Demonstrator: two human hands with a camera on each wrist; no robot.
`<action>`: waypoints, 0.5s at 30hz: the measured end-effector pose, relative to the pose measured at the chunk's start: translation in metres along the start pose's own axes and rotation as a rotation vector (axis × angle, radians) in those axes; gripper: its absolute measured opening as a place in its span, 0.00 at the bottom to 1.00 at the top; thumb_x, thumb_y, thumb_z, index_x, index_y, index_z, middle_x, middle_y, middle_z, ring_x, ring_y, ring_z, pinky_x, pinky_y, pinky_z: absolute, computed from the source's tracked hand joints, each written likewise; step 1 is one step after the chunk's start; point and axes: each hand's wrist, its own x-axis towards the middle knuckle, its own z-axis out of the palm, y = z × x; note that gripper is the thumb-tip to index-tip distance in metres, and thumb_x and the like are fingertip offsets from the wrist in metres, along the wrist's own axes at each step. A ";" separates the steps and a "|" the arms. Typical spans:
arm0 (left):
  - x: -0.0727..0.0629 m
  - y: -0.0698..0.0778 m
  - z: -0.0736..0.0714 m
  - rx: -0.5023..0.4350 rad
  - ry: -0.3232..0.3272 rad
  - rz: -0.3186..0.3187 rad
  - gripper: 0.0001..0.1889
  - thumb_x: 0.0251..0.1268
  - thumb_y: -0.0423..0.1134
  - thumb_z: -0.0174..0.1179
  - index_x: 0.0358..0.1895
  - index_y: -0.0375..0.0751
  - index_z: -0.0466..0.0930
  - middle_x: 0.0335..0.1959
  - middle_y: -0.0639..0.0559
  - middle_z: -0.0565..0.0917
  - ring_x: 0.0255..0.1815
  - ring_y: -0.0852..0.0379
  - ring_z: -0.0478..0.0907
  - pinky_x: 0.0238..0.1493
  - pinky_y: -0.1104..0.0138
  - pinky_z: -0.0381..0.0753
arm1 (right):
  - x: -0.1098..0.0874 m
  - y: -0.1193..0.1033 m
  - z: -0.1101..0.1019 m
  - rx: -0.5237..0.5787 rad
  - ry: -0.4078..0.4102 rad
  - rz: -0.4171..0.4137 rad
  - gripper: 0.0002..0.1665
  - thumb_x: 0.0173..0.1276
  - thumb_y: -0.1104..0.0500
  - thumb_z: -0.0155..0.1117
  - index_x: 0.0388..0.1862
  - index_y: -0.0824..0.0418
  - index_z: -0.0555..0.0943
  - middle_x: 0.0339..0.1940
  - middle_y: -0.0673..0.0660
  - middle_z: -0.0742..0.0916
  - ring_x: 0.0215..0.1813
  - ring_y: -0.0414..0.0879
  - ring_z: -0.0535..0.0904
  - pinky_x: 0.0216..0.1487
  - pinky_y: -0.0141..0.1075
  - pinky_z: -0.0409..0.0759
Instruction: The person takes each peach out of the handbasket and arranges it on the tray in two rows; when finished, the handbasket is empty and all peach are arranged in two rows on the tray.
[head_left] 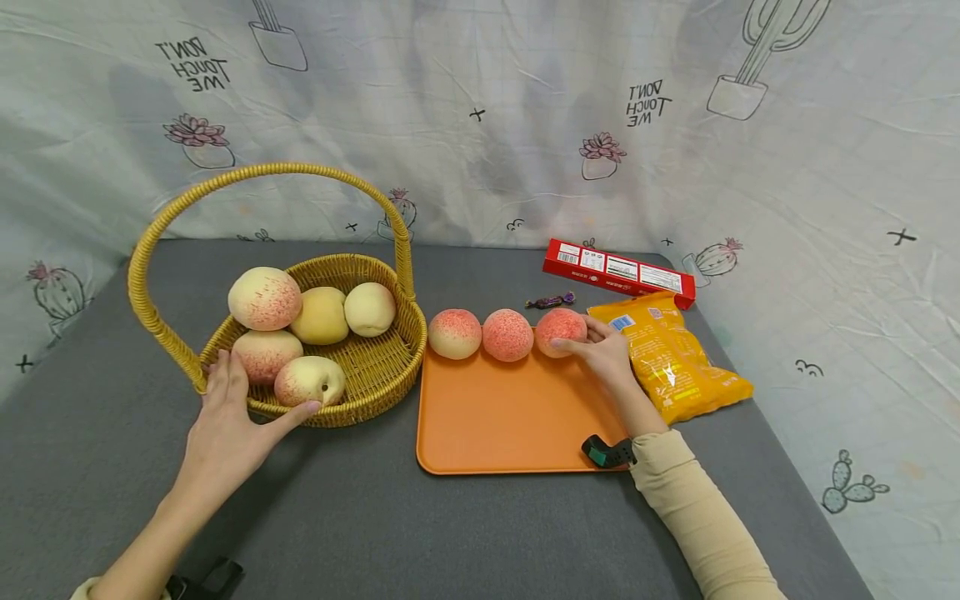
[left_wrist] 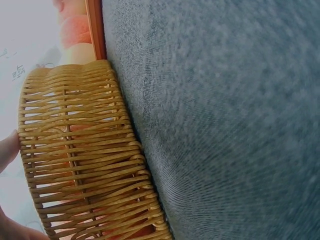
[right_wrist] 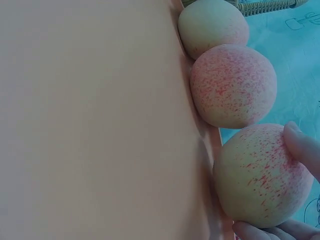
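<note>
I'm gripping a matt, faintly grainy peach (head_left: 556,323); smooth plastic-looking tray (head_left: 510,417) here, rough wicker basket (head_left: 372,371), glossy crinkled film bag (head_left: 667,358), matt woven cloth (head_left: 450,533)!

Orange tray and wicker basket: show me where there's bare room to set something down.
Free: the near-left part of the tray, before three peaches; the right-front floor of the basket, beside five fruits; the gray table in front of both. Crowded: the tray's far edge, the basket's left side, and right of the tray, by the yellow bag.
</note>
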 end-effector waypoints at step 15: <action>0.000 0.000 0.000 0.003 0.001 -0.003 0.63 0.60 0.66 0.60 0.75 0.30 0.24 0.76 0.31 0.27 0.75 0.29 0.29 0.61 0.29 0.47 | 0.001 -0.002 -0.004 -0.205 -0.080 -0.020 0.43 0.61 0.57 0.74 0.71 0.67 0.67 0.65 0.66 0.76 0.64 0.56 0.73 0.65 0.43 0.70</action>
